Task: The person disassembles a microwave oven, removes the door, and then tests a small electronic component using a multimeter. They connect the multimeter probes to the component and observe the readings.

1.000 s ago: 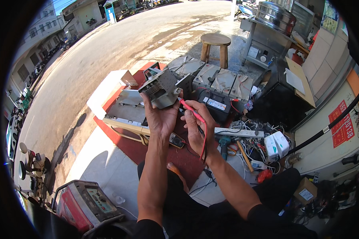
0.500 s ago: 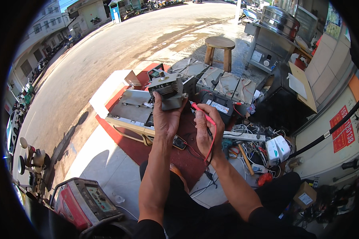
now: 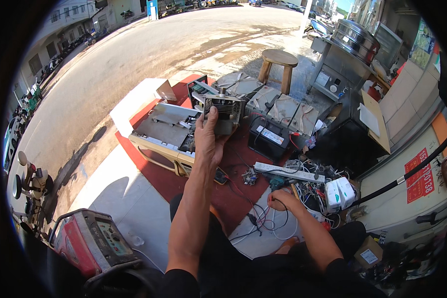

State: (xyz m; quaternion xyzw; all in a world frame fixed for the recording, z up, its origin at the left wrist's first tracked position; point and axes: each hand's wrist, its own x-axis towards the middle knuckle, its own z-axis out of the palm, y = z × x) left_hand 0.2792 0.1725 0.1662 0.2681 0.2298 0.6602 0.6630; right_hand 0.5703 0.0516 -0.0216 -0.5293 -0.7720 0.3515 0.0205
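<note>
Both hands closed: metal unit (image 3: 224, 113), cables (image 3: 270, 218).

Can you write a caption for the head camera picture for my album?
A left hand lifts a grey metal part over a red mat while the right hand touches tangled wires.

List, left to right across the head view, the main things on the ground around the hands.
Red machine → opened metal casing → grey finned part in the left hand → black battery → right hand on the wires → white adapters.

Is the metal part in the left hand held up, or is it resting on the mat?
Held up. The left hand grips the finned metal part from below, raised above the red mat.
</note>
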